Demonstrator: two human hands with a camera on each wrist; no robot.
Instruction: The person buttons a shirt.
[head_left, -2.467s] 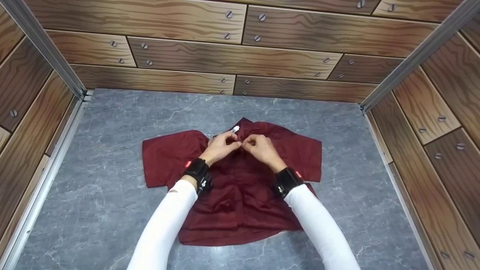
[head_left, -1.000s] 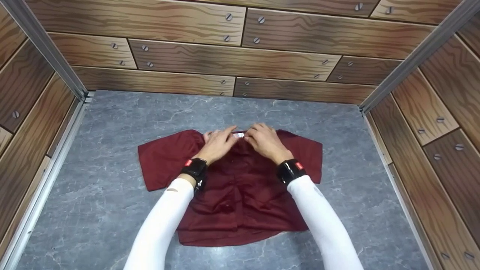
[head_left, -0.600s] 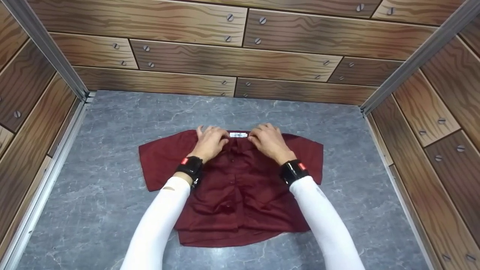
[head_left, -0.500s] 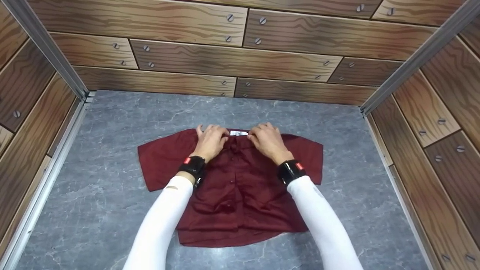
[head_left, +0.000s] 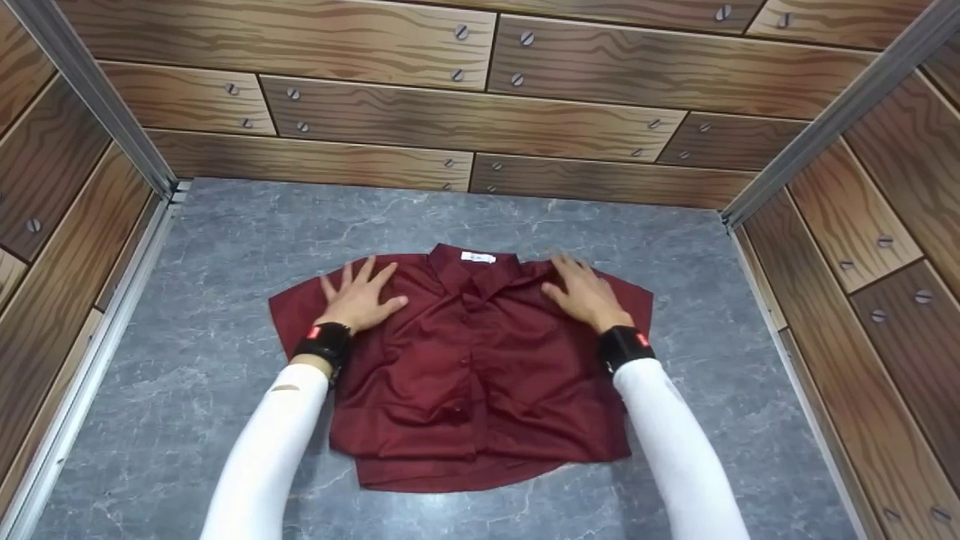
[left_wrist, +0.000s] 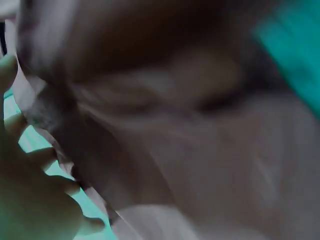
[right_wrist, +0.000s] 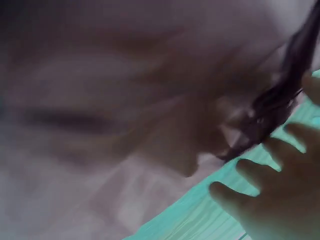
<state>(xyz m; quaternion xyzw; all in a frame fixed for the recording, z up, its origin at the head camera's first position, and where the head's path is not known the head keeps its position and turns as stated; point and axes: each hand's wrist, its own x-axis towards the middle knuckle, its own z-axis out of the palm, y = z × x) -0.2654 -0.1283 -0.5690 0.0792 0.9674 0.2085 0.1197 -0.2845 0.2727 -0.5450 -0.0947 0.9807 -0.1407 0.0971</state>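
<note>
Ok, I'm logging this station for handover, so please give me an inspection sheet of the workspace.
Surface: grey marbled table.
Job's things: dark red shirt, spread out, creased down the front; collar up top, white label showing.
Clutter: nothing seen.
Left hand: fingers spread, over one shoulder.
Right hand: fingers extended, over the other shoulder.
Cables: nothing seen.
Surroundings: wood-patterned walls on three sides, metal posts at the corners.

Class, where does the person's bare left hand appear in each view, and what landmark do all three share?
Head: left hand, fingers spread, left of centre over the dark red short-sleeved cloth shirt.
Left wrist: lower left, along the edge.
Right wrist: not in it; only the right hand shows.
Shared landmark: the shirt.
</note>
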